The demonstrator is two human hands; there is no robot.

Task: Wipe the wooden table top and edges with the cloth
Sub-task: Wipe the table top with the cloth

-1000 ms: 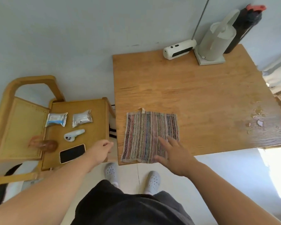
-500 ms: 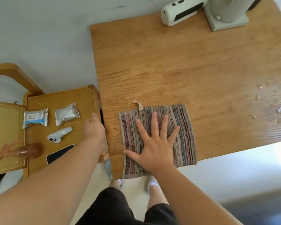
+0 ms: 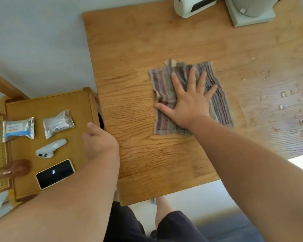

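Note:
A striped cloth (image 3: 219,102) lies flat on the wooden table (image 3: 140,81), a little rumpled at its left side. My right hand (image 3: 189,100) presses on the cloth, palm down and fingers spread. My left hand (image 3: 98,140) hovers loosely curled at the table's left edge, above the gap to the side stand, and holds nothing. Water drops (image 3: 285,102) sit on the table to the right of the cloth.
A white device (image 3: 191,5) and a grey appliance base (image 3: 250,13) stand at the table's far edge. The low side stand (image 3: 47,105) on the left carries two foil packets, a white controller (image 3: 51,148) and a phone (image 3: 55,173).
My right hand has slid the cloth away from the near left corner toward the table's middle and the water drops. The left hand stays by the table's left edge.

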